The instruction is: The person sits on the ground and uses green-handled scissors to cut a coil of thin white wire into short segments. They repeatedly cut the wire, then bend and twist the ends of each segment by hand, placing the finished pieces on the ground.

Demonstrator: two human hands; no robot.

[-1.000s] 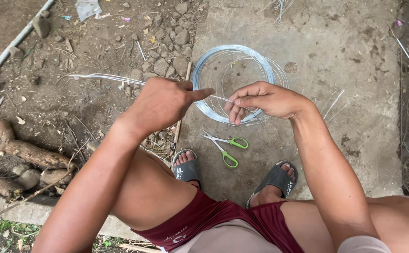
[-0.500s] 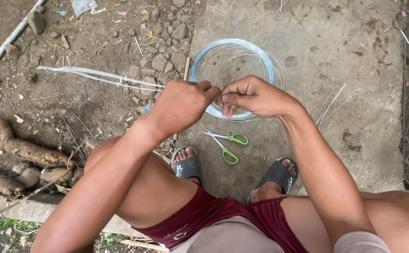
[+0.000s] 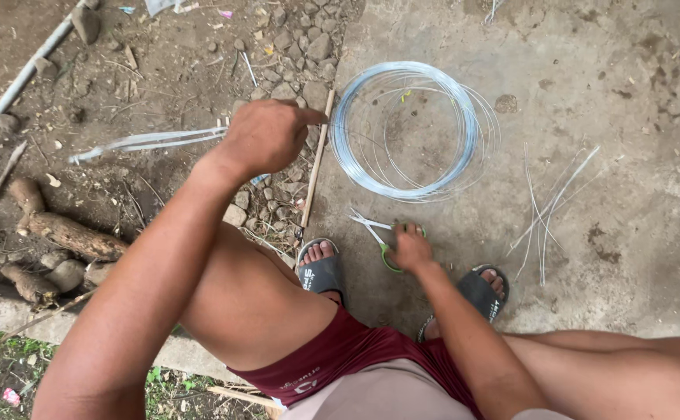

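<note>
My left hand [image 3: 266, 136] is closed around a bundle of thin pale strands [image 3: 145, 141] that sticks out to the left over the dirt. A strand runs from that hand to the coil of shiny wire [image 3: 410, 128] lying on the concrete slab [image 3: 589, 93]. My right hand [image 3: 411, 247] is low, between my feet, with its fingers on the green-handled scissors [image 3: 379, 232] that lie on the slab. The scissor blades point left and are slightly apart.
Several cut strands [image 3: 546, 210] lie to the right on the slab. A thin stick [image 3: 315, 167] lies along the slab's left edge. Stones and dirt fill the left side, with brown roots [image 3: 64, 233] and a grey pipe [image 3: 21, 78]. My sandalled feet [image 3: 320, 268] rest below the coil.
My right hand left the wire by the coil and dropped down onto the scissors. My left hand stayed on the strand bundle and moved slightly left.
</note>
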